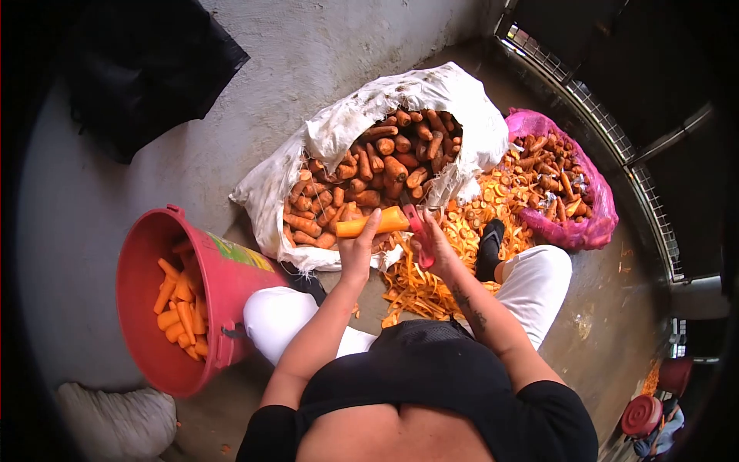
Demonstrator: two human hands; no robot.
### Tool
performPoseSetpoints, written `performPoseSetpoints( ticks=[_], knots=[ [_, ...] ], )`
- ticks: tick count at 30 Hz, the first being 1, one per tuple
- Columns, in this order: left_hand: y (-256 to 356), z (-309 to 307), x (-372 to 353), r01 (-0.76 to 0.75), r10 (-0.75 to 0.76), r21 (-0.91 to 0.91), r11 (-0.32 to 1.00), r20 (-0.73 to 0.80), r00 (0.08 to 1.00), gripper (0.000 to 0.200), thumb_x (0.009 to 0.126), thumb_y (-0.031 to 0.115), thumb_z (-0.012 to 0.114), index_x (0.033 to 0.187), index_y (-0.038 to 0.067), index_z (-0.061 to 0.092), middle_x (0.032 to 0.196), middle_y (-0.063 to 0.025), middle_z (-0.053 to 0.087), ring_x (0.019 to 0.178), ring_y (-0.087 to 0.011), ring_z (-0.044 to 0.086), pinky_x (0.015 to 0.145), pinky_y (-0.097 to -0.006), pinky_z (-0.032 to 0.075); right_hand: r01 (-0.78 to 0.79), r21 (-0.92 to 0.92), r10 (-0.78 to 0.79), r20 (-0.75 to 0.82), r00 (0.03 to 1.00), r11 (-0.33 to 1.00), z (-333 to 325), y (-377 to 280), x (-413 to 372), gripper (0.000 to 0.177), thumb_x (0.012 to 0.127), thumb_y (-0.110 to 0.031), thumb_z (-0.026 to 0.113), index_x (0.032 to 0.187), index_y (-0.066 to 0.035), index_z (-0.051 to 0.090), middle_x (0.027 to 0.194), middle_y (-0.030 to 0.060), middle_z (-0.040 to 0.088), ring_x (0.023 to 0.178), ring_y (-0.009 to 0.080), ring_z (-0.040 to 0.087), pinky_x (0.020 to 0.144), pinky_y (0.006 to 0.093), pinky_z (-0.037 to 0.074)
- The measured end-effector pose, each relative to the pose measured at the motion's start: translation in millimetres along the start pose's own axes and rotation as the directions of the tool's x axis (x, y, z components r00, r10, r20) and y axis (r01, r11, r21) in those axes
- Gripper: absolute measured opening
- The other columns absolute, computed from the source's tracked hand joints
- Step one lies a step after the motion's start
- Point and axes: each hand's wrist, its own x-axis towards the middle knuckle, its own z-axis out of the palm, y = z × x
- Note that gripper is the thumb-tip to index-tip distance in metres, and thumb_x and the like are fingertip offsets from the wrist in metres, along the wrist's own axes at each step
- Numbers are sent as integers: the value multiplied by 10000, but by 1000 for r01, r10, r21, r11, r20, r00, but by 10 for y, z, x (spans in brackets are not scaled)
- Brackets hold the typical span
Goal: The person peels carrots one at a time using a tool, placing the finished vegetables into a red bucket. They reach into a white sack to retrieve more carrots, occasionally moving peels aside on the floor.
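My left hand (359, 250) is closed round a peeled orange carrot (392, 220), held level in front of the sack. In my right hand (436, 240) is a red peeler (420, 237), its head at the carrot's right end. Behind both hands lies a white sack (477, 115), open and full of unpeeled carrots (394, 168). Orange peelings (419, 289) cover the floor below my hands. A red bucket (246, 285) on the left holds several peeled carrots (183, 308).
A pink bag (603, 200) with carrot pieces stands at the right, near a metal grating (604, 115). Black plastic (146, 69) hangs on the wall at upper left. A pale sack (119, 422) lies at lower left. Another person (668, 431) is at lower right.
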Motion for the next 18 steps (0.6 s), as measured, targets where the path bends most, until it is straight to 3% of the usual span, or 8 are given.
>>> performPoseSetpoints(
  ticks=[2,4,5,8,9,13,16,18],
  knots=[
    [-125,-103,15,-94,85,152,984,63,994,249,882,205,666,872,63,462,919,-52,551,887,-175,642,730,-279,582,108,149,-107,-12,994,983,310,17,-39,452,827,-607,592,913,-163,577,557,-37,501,429,85,455,402,197,357],
    [-87,-117,-23,-204,161,401,893,138,977,262,877,203,672,861,53,457,915,-49,545,896,-178,637,745,-274,572,146,120,-140,-62,988,982,373,-8,-32,409,832,-542,630,935,-151,570,605,-37,526,457,84,475,416,198,372],
    [-44,-158,-59,-277,171,548,789,238,956,299,885,248,656,1012,35,490,1025,-91,561,971,-207,626,808,-304,552,162,103,-154,-83,985,981,406,-29,-21,391,834,-510,648,946,-145,567,629,-38,538,470,83,486,423,199,380],
    [197,-166,-170,170,-157,19,985,495,855,560,892,335,622,1310,34,400,1207,-157,531,1067,-250,603,872,-342,530,350,-104,-362,-134,923,931,437,-162,-62,345,825,-391,689,1007,-129,559,719,-22,567,514,72,511,436,205,395],
    [304,-235,-165,313,-191,-70,947,661,726,804,889,403,592,1468,36,172,1335,-203,457,1126,-283,581,902,-383,516,315,-78,-321,-75,944,946,494,-273,-160,504,815,-287,712,1223,-111,476,823,-45,507,590,49,481,495,191,392],
    [670,-334,-169,402,-208,-40,915,807,553,876,832,437,654,1450,-3,217,1262,-199,527,1067,-274,616,775,-332,557,477,-406,-461,142,876,780,726,-526,-352,565,818,-196,714,1304,-47,467,784,-27,561,617,49,467,548,197,383],
    [611,-367,-71,87,-440,521,849,606,663,824,803,440,687,1395,-16,341,1089,-148,635,963,-206,651,662,-286,542,487,-697,-467,242,851,527,721,-471,-268,332,871,-245,682,1102,-20,601,859,-16,592,711,41,494,606,205,396],
    [423,-320,-80,-125,-311,738,663,423,851,626,713,344,737,1234,63,534,934,-111,683,845,-237,672,676,-341,521,430,-715,-420,207,884,551,649,-333,-187,325,940,-277,593,1123,-8,602,833,-12,572,755,56,484,685,226,422]
  ],
)
